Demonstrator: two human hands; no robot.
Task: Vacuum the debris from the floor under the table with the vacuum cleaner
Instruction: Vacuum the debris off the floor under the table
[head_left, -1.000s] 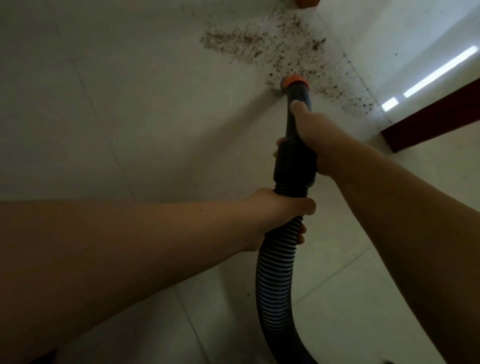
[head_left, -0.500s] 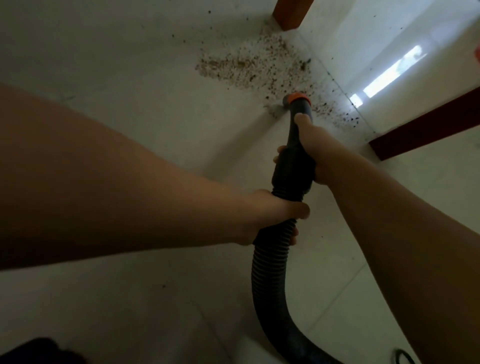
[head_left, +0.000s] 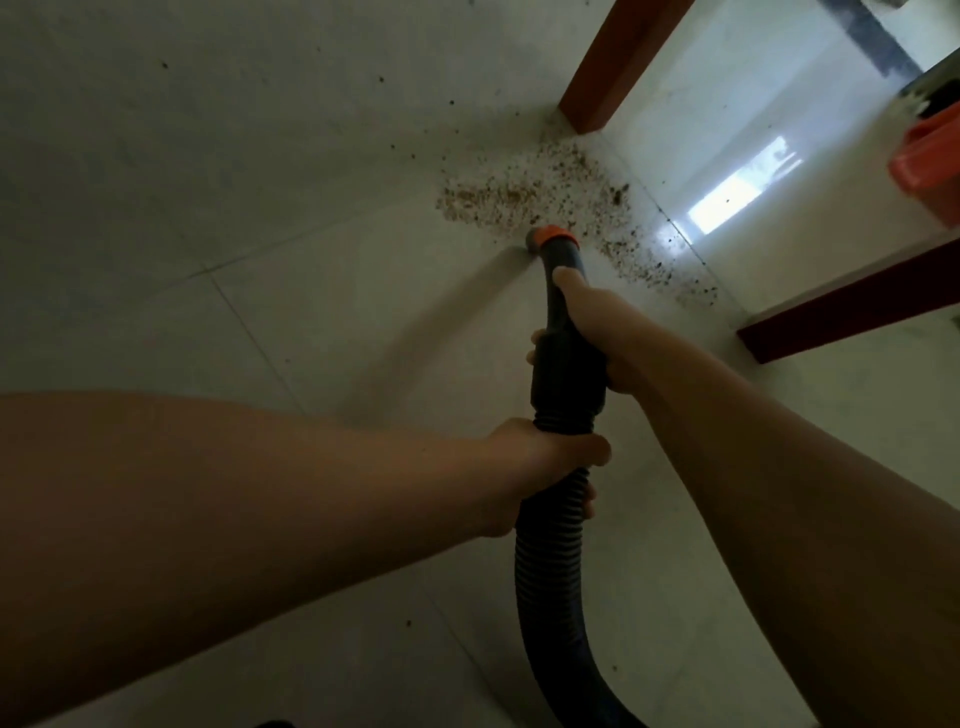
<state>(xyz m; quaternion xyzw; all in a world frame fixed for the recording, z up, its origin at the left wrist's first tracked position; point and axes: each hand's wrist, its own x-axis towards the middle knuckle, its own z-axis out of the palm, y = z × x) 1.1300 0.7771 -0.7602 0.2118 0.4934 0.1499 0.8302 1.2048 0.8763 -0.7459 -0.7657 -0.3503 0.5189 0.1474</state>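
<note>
A black ribbed vacuum hose (head_left: 548, 551) runs up from the bottom edge to a rigid black handle section with an orange-ringed nozzle (head_left: 555, 240). The nozzle tip rests on the pale tiled floor at the near edge of a patch of brown crumbs (head_left: 545, 189). My left hand (head_left: 540, 467) is wrapped around the ribbed hose just below the handle. My right hand (head_left: 592, 325) grips the handle higher up, with the thumb stretched along it toward the nozzle. More crumbs trail to the right of the nozzle (head_left: 654, 267).
A red-brown table leg (head_left: 608, 67) stands just beyond the debris. A second dark red bar (head_left: 852, 306) runs along the floor at right. An orange container (head_left: 930, 161) sits at the right edge. Open tiled floor (head_left: 208, 182) spreads to the left.
The view has tilted up, so the table leg and orange container show more. The nozzle stays at the near edge of the crumbs. Both hands keep their grip.
</note>
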